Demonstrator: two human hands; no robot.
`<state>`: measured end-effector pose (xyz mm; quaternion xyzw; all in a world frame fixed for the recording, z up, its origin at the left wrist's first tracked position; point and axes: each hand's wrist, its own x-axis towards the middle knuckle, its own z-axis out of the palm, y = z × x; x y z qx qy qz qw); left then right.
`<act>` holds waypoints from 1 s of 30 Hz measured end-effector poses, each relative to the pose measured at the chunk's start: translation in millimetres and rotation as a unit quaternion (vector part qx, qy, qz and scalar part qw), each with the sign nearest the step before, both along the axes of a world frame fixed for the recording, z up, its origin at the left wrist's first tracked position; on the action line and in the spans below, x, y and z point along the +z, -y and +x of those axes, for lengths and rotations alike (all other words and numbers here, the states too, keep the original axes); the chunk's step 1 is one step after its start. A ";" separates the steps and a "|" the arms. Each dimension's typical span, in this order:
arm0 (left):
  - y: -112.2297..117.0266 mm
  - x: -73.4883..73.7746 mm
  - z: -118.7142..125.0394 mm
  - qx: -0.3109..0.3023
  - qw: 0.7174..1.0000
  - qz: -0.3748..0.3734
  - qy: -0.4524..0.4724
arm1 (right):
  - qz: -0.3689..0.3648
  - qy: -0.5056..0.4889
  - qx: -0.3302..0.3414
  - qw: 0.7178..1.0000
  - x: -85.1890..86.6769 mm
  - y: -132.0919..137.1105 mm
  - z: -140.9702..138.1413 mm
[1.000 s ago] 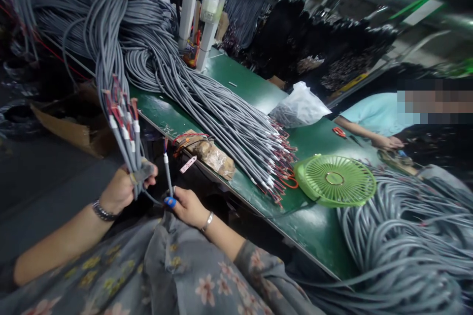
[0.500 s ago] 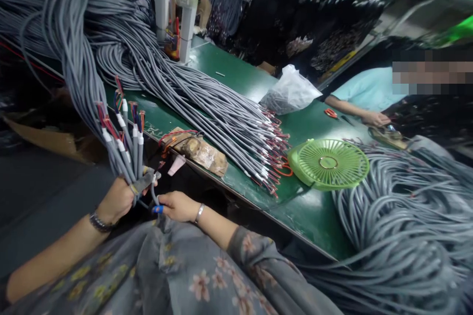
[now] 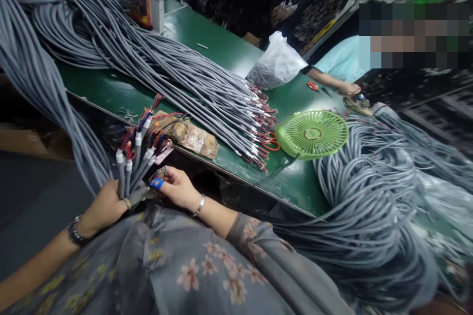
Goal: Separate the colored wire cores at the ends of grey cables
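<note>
My left hand is closed around several grey cables close to their ends. White sleeves sit on those ends, and thin coloured wires fan out above them. The rest of the held cables run up and left out of view. Beside it, my right hand, with blue tape on a finger, is closed in a pinch on the coloured wires of one cable end; that end is partly covered by the fingers. Grey wrapping shows on the left thumb.
A large bundle of grey cables lies across the green table. A taped cardboard piece is near the edge. Beyond are a green fan, a plastic bag, coiled cables and a co-worker's hand.
The view has shifted, so the table's things sit higher and further left. My right hand has risen from a cable below the left hand to the wire ends. The held ends spread more.
</note>
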<state>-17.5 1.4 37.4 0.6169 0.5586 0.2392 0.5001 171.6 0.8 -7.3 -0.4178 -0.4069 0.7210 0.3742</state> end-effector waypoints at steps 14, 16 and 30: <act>-3.0 0.4 0.3 0.027 0.998 -0.014 0.058 | -0.066 0.025 -0.015 0.997 8.7 -3.6 -10.4; -2.1 -1.5 -1.6 0.066 0.994 -0.013 0.083 | -0.061 0.019 0.003 0.998 10.1 -1.5 -8.8; 1.6 -10.8 -4.8 0.083 0.989 -0.021 0.123 | 0.009 -0.076 0.002 0.997 4.3 -1.7 -16.5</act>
